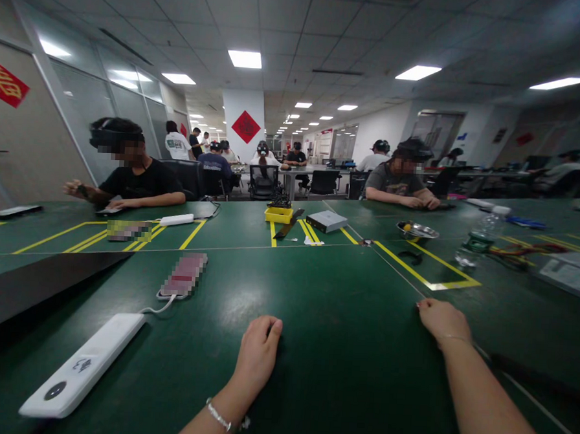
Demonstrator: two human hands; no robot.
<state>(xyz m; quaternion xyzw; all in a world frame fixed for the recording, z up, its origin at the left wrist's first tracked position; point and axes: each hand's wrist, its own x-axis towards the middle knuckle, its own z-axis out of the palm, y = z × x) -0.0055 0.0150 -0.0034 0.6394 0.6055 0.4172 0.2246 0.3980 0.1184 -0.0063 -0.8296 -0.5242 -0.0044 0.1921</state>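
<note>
My left hand point(259, 350) rests on the green table point(341, 362) as a loose fist, thumb on its right side, with nothing showing in it. A beaded bracelet circles that wrist. Further right, my right hand point(444, 321) lies with its fingers curled in and pointing left. A tiny reddish spot shows at its fingertip; whether it is a nail or something held, I cannot tell. Left of my left hand are a white power bank point(88, 362) and a phone point(184, 276), joined by a short white cable point(161, 306).
Beyond my hands are a yellow tray point(278, 214), a grey metal box point(326, 221), a metal bowl point(417, 231) and a plastic bottle point(481, 237). A dark panel point(38, 288) lies left. Two people point(143, 183) point(401, 181) sit across the table.
</note>
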